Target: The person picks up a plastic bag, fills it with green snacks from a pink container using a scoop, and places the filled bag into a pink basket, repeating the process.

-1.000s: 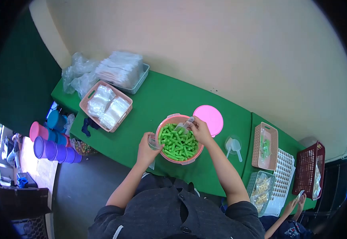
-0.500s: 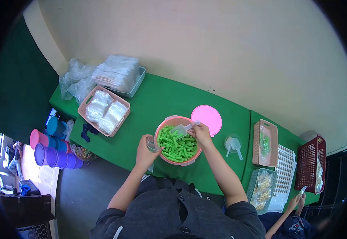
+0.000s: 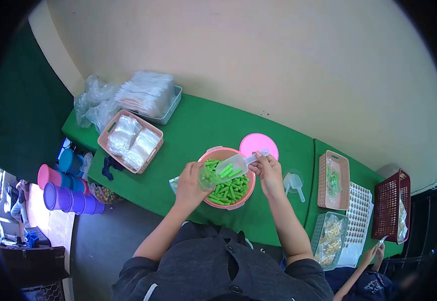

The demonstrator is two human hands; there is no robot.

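Note:
An orange tub (image 3: 251, 188) full of green stick-shaped snacks (image 3: 231, 190) stands on the green-covered table. My right hand (image 3: 268, 169) is closed around the handle of a translucent scoop (image 3: 236, 164), which carries several green sticks above the tub. The scoop's mouth is at a clear cup (image 3: 207, 179), and green pieces show inside that cup. My left hand (image 3: 191, 186) wraps round the cup at the tub's left rim. A pink round lid (image 3: 258, 144) lies behind the tub. Part of a clear plastic bag (image 3: 173, 184) shows beside my left hand.
Baskets of clear bags (image 3: 137, 138) and stacked white packets (image 3: 147, 93) stand at left. Spare white scoops (image 3: 296, 184) lie right of the tub. Further right are a pink basket (image 3: 322, 185), a grey basket (image 3: 318, 228) and a maroon crate (image 3: 391, 200). A co-worker's hands (image 3: 374, 253) hold a small packet.
My right hand has lifted the scoop out of the sticks, loaded, and brought it to the cup. My left hand has moved the cup right, over the tub; green pieces now show in it.

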